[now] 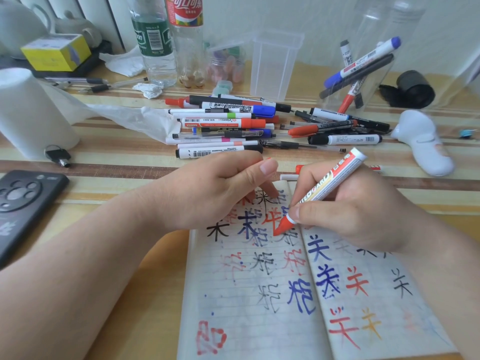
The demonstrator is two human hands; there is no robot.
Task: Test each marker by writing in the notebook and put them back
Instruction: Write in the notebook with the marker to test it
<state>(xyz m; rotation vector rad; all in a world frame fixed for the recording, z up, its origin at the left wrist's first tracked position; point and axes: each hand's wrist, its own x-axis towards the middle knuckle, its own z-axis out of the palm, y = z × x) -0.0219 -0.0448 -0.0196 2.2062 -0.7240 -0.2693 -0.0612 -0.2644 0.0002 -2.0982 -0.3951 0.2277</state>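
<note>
An open lined notebook [259, 302] lies in front of me, covered in red, blue and black characters. My right hand [358, 211] grips a red whiteboard marker [324, 189] with its tip down on the left page beside a fresh red stroke. My left hand [215, 188] rests on the top of the left page with fingers curled; a bit of red shows at its fingertips, probably the cap. A pile of markers and pens [233, 126] lies beyond the notebook. A clear container [361, 71] at the back right holds a few markers.
A phone [23, 203] lies at the left and a white paper roll [28, 113] behind it. Two bottles [166, 40], an empty clear box [272, 63], a white handheld device [423, 144] and a black roll [413, 89] stand around the pile.
</note>
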